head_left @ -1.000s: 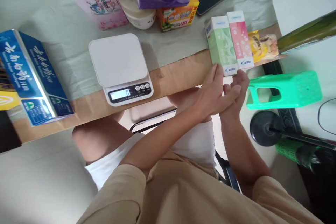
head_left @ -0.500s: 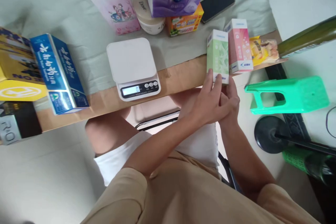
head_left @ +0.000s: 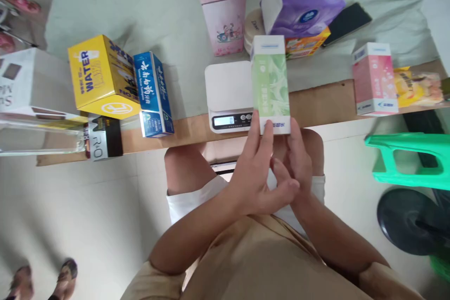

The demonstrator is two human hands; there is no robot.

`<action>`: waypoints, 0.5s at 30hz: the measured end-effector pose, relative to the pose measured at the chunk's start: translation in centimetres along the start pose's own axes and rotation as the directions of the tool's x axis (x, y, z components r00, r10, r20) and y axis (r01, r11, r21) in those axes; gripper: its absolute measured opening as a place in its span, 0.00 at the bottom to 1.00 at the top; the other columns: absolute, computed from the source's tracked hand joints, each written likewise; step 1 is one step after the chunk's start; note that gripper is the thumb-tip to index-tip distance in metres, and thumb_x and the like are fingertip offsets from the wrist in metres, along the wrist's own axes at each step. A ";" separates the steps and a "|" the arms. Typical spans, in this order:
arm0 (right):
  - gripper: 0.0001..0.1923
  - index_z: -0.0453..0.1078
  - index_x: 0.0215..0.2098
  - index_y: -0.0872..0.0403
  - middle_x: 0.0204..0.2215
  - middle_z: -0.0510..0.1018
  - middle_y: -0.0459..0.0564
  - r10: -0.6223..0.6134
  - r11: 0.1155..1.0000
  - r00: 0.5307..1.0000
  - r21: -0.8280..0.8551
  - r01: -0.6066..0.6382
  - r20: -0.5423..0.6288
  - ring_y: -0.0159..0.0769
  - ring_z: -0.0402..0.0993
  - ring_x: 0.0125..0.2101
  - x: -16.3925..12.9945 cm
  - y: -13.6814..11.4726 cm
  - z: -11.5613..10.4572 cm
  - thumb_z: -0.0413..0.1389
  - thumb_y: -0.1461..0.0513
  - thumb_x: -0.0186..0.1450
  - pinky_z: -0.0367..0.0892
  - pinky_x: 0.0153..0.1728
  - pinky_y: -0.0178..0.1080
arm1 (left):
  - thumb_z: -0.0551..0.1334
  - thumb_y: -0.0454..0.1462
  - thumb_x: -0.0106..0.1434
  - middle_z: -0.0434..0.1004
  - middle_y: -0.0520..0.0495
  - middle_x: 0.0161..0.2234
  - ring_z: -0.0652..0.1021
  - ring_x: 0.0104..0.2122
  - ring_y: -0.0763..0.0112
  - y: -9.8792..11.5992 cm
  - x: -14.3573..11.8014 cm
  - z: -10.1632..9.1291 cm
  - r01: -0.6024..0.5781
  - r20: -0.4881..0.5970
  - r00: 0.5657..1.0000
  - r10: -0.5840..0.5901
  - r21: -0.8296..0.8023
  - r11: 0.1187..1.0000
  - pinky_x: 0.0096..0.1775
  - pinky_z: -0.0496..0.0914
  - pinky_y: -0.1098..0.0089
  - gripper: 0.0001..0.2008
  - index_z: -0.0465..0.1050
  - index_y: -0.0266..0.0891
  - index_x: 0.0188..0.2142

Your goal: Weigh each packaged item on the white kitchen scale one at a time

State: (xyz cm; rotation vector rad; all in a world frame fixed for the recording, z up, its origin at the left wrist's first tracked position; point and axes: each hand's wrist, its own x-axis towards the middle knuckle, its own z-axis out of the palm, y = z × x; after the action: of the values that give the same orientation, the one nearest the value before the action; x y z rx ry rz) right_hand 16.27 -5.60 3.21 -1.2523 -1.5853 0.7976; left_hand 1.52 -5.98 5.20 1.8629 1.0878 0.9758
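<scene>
Shifting green box (head_left: pixel 270 85) leftward — over scale (head_left: pixel 228 89).

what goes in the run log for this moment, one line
left hand: on green box | right hand: on green box | box: above scale | pink box: right

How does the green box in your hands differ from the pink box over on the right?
The green box is pale green; the pink box is pink. The green box is held by the left hand and right hand by the scale; the pink box stands alone at the table edge. Both look like tall cartons with white ends.
</scene>
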 end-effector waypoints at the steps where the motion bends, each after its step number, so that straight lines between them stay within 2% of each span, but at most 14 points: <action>1: 0.40 0.49 0.81 0.39 0.73 0.71 0.50 -0.044 0.999 0.999 0.003 0.044 0.022 0.42 0.74 0.70 0.5 -0.3 1.1 0.54 0.52 0.74 0.79 0.67 0.50 | 0.51 0.64 0.73 0.20 0.36 0.82 0.46 0.82 0.37 -0.3 -0.4 -1.0 0.024 -0.027 0.999 -0.023 0.011 1.000 0.71 0.69 0.39 0.51 0.24 0.50 0.81; 3: 0.40 0.47 0.82 0.41 0.73 0.70 0.53 -0.074 0.997 0.996 -0.022 0.075 0.056 0.44 0.74 0.70 1.3 -0.5 2.9 0.53 0.53 0.74 0.79 0.67 0.52 | 0.48 0.64 0.74 0.23 0.39 0.83 0.49 0.82 0.38 -1.1 -1.0 -2.4 0.076 -0.087 0.993 -0.074 0.019 0.997 0.70 0.71 0.39 0.47 0.29 0.52 0.82; 6: 0.40 0.47 0.82 0.44 0.74 0.70 0.55 0.008 0.995 0.992 -0.102 0.005 0.122 0.47 0.73 0.71 2.4 -0.6 4.5 0.52 0.49 0.75 0.78 0.67 0.56 | 0.46 0.64 0.75 0.28 0.40 0.83 0.52 0.81 0.40 -2.6 -1.0 -3.3 0.112 -0.164 0.980 -0.108 0.013 0.994 0.71 0.70 0.41 0.45 0.34 0.53 0.82; 9: 0.40 0.47 0.81 0.43 0.74 0.69 0.54 0.046 0.987 0.988 -0.159 -0.022 0.150 0.47 0.73 0.71 3.2 -0.8 5.1 0.51 0.48 0.75 0.79 0.65 0.54 | 0.47 0.63 0.76 0.31 0.41 0.83 0.53 0.81 0.43 -3.8 -0.5 -3.3 0.109 -0.216 0.970 -0.108 -0.007 0.994 0.71 0.69 0.43 0.43 0.36 0.53 0.82; 15: 0.42 0.45 0.82 0.43 0.75 0.68 0.54 0.006 0.986 0.987 -0.168 0.021 0.162 0.48 0.72 0.71 3.6 -0.4 5.1 0.50 0.44 0.76 0.79 0.65 0.55 | 0.46 0.61 0.77 0.37 0.41 0.83 0.48 0.82 0.46 -4.8 -0.1 -3.3 0.113 -0.248 0.961 -0.124 -0.056 0.992 0.75 0.64 0.44 0.40 0.40 0.54 0.81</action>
State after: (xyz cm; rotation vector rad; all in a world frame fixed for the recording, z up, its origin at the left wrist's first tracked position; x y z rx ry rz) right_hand 11.19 -1.99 2.70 -1.3281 -1.8194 0.7897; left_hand -2.99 -3.58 2.34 1.6507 1.3021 1.1780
